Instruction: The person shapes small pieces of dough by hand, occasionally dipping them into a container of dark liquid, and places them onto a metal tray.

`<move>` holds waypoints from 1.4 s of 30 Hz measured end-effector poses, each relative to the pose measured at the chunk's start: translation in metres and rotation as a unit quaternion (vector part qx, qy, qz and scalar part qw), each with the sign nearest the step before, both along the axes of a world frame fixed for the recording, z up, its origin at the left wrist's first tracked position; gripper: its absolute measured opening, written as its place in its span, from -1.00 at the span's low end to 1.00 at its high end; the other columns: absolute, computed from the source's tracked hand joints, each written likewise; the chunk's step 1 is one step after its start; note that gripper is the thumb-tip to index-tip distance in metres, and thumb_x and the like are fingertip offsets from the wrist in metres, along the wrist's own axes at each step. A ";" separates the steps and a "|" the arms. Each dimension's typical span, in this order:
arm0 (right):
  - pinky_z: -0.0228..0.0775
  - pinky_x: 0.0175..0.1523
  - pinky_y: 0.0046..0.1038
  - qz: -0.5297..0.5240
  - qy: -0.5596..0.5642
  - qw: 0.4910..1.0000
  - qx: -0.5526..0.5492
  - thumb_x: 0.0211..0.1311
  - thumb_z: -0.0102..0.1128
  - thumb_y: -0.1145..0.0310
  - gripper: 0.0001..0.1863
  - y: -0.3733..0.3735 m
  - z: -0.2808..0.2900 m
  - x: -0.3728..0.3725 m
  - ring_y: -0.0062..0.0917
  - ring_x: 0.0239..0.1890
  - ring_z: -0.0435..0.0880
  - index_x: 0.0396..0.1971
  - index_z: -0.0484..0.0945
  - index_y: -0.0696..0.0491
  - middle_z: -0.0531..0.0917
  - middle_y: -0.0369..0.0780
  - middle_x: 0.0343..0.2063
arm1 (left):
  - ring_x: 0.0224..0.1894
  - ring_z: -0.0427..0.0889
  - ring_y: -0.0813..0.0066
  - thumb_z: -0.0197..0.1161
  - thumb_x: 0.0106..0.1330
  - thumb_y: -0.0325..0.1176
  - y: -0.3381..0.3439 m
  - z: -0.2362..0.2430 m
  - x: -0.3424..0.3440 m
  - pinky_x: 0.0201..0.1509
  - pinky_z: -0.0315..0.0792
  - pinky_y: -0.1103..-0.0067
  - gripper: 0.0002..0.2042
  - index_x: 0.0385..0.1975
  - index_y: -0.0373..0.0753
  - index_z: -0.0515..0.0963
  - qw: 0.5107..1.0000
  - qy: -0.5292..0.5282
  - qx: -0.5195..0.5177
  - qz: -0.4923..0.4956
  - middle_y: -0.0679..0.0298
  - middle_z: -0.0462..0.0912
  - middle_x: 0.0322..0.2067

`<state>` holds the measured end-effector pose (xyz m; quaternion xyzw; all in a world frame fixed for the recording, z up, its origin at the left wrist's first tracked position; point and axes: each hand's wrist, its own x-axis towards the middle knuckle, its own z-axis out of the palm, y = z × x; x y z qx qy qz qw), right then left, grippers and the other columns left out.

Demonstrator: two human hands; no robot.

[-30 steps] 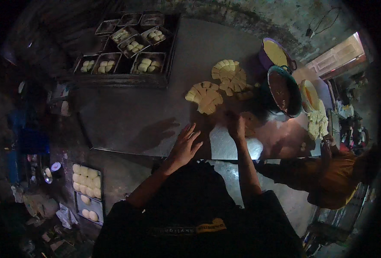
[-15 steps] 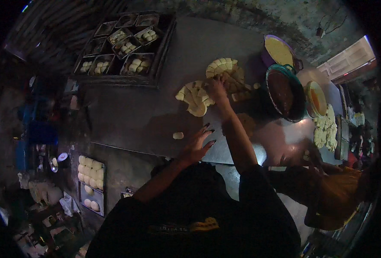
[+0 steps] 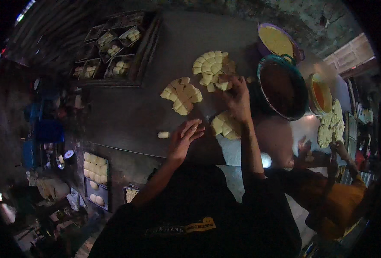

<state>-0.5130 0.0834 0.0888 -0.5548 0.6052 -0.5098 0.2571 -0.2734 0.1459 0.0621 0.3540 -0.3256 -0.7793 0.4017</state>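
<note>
My right hand point(image 3: 238, 99) reaches over the table, its bent fingers closed at a pale dough piece on the near right edge of a round of cut dough point(image 3: 210, 64). Left of that lies a second cut dough slab point(image 3: 182, 95) with an uneven outline. A third scored dough portion point(image 3: 226, 125) is partly covered by my right forearm. My left hand point(image 3: 184, 138) hovers over the near part of the table, fingers loosely stretched and holding nothing. Just left of it sits a small single dough piece point(image 3: 163, 134).
Baking tins point(image 3: 121, 66) with dough balls stand on a dark tray at the far left. On the right are a purple tub point(image 3: 263, 42), a green-rimmed tub point(image 3: 266, 96), a bowl of orange liquid point(image 3: 322, 95) and more dough point(image 3: 331, 125). A person in orange point(image 3: 339, 202) works there.
My view has shifted a little. My right hand has come back from the middle of the far dough round to its near right edge. The third dough portion shows more now.
</note>
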 end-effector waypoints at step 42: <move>0.56 -0.19 -0.09 0.141 0.636 0.757 0.053 0.30 0.00 0.22 -0.55 0.009 -0.059 -0.247 -0.04 -0.20 0.69 0.16 0.49 -0.01 0.65 0.01 -0.18 | 0.44 0.14 -0.05 0.40 0.20 -0.44 0.038 0.020 -0.024 0.36 0.20 0.00 0.08 0.51 0.09 -0.36 0.984 -0.071 -0.162 -0.036 0.02 -0.30 0.51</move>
